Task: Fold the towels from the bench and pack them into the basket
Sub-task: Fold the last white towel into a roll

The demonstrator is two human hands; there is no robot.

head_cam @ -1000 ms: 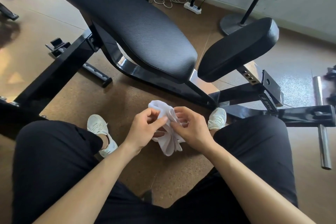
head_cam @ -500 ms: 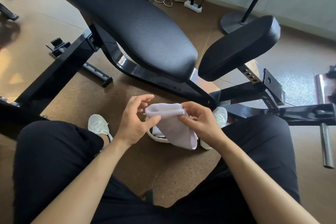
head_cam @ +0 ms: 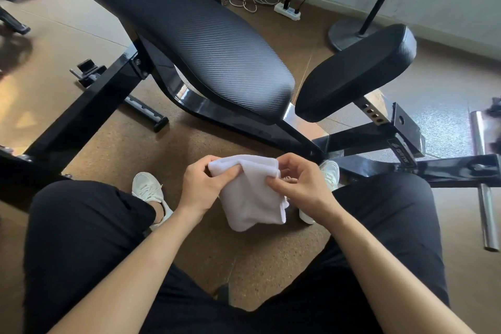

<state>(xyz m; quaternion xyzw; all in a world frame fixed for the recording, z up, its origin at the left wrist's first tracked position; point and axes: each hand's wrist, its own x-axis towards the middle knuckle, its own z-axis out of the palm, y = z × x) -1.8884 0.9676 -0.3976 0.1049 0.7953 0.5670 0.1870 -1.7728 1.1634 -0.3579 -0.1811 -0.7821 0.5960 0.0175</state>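
Observation:
A small white towel (head_cam: pixel 252 195) hangs folded between my knees, above the brown floor. My left hand (head_cam: pixel 202 187) pinches its upper left corner between thumb and fingers. My right hand (head_cam: pixel 301 182) pinches the upper right edge. The lower part of the towel droops free. The black padded bench (head_cam: pixel 195 35) slopes across the view just beyond my hands, with no towel on the part that shows. No basket is in view.
A second black pad (head_cam: pixel 357 70) sits right of the bench on a black steel frame (head_cam: pixel 406 165). A chrome bar (head_cam: pixel 485 198) lies far right. A power strip (head_cam: pixel 287 11) with cables and a stand base (head_cam: pixel 349 35) sit near the wall. My white shoes (head_cam: pixel 149 192) rest on the floor.
The towel went from a bunched strip to a spread, flat fold. Both hands moved apart along its top edge and took the corners.

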